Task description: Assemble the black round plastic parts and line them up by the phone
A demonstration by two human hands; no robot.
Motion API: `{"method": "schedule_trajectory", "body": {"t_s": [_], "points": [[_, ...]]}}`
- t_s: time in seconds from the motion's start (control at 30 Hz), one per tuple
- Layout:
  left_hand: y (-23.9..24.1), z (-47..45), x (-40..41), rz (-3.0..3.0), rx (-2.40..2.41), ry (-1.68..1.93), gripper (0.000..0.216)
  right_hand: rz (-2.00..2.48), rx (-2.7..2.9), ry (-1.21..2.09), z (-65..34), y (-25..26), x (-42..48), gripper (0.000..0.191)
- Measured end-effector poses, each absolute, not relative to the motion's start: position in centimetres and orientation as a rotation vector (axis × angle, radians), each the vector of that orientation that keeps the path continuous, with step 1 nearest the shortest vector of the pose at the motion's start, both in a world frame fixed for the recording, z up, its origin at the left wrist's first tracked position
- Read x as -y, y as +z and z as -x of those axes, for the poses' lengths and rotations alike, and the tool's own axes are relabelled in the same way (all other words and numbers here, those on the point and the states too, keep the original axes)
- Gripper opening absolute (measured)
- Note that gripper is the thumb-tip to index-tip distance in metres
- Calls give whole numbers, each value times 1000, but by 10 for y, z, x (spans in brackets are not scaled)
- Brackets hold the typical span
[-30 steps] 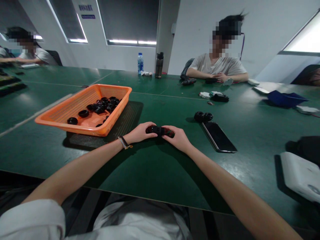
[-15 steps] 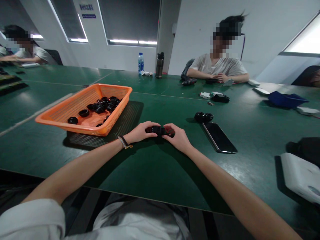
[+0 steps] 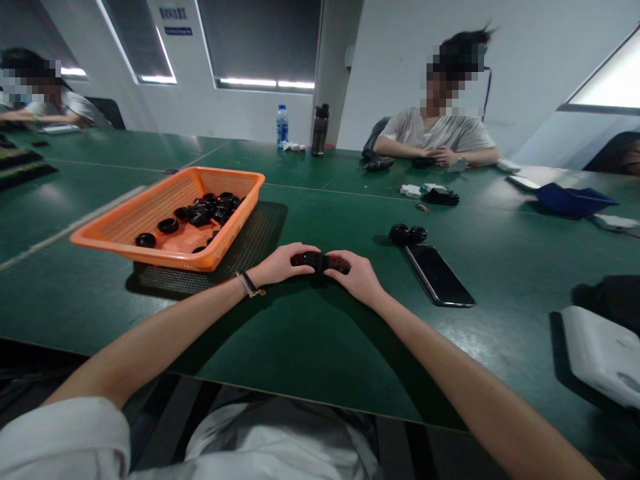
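Low over the green table (image 3: 300, 347), my left hand (image 3: 276, 267) is closed around a black rounded part (image 3: 312, 261). Opposite it, my right hand (image 3: 359, 279) pinches a second dark piece (image 3: 338, 263) with reddish-brown patches. The two pieces meet end to end between my fingertips; whether they are joined, I cannot tell. To the left, an orange perforated basket (image 3: 105, 241) holds several glossy black cup-like parts (image 3: 168, 226). A pair of similar black round parts (image 3: 407, 234) lies beyond my right hand.
A phone (image 3: 440, 275) lies to the right of my right hand. Farther right are a white device (image 3: 597, 353) and a blue tray (image 3: 575, 200). A water bottle (image 3: 283, 127) and a dark flask (image 3: 321, 131) stand at the back. A person (image 3: 435, 137) sits opposite.
My right fingers have shifted slightly, and the piece in them has turned a little and shows more of its dark face. My left hand has hardly moved.
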State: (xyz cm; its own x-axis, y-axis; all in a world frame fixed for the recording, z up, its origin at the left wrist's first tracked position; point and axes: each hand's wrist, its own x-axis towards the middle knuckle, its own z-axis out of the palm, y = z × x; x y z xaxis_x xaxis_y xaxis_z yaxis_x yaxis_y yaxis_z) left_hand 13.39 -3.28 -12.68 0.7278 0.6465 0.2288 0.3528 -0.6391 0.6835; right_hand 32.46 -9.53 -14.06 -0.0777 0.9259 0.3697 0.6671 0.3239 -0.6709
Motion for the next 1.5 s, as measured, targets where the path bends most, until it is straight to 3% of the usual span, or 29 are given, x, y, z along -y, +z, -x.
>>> {"method": "schedule_trajectory", "body": {"t_s": [0.53, 1.0, 1.5], "points": [[-127, -134, 33, -2302, -768, 612, 42, 1414, 1842, 391, -325, -141, 95, 22], [-130, -134, 32, -2377, -742, 626, 44, 1406, 1817, 425, -324, -141, 96, 36], [-128, -133, 32, -2371, -738, 606, 44, 1400, 1786, 479, -323, -139, 96, 27]]}}
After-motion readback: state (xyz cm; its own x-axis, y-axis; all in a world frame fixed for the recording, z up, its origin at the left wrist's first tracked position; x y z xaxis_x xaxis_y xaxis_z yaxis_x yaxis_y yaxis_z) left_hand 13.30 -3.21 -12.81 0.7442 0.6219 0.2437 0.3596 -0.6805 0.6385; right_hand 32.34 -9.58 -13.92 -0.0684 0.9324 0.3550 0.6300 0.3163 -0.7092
